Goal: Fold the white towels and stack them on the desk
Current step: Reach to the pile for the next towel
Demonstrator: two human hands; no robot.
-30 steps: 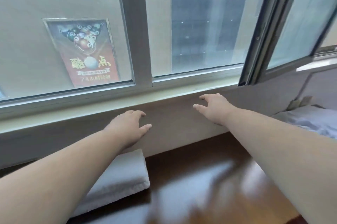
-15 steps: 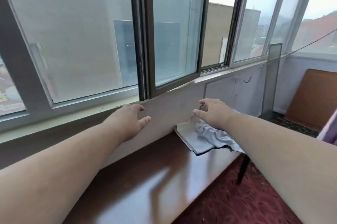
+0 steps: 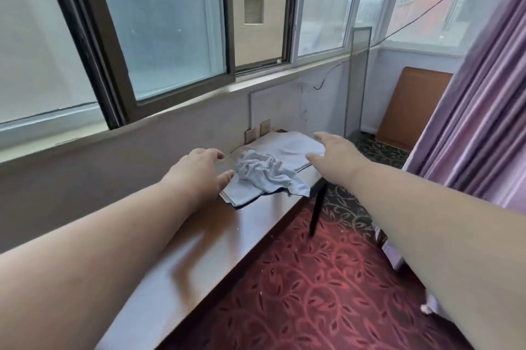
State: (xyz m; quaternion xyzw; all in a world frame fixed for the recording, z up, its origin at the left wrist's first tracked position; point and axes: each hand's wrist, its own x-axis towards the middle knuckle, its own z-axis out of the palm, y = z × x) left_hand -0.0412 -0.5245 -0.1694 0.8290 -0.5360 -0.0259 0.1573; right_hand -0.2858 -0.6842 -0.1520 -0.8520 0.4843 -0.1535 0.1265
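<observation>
At the far end of the desk [image 3: 216, 238] lies a crumpled white towel [image 3: 263, 171], bunched into folds, one corner hanging toward the desk's front edge. It sits on top of a flat white towel [image 3: 287, 147] spread beneath it, which reaches back toward the wall and out to the desk's right end. How many layers lie under the crumpled one is hard to tell; only a thin edge shows at the near left corner, with something dark peeking out below it.

The left hand [image 3: 199, 173] is stretched out over the desk, fingers loosely spread, the thumb just at the near edge of the flat towel; whether it actually touches the cloth I cannot tell. It grips nothing. The right hand [image 3: 336, 150] reaches over the far right part of the flat towel, fingers extended and a little apart, thumb out toward the crumpled heap. It covers the towel's right corner, so contact there is hidden. Both forearms run back to the bottom of the view and are cut off by the frame.

The desk is dark glossy wood, standing along the wall under a window [image 3: 170, 36] with a dark sliding frame. One black desk leg [image 3: 317, 213] shows at the right end. Two small wall plates [image 3: 257, 131] sit just behind the towels. Below is a red patterned carpet [image 3: 313, 292], to the right a purple curtain [image 3: 478, 121], and in the far corner a brown board [image 3: 410, 107] leans against the wall.
</observation>
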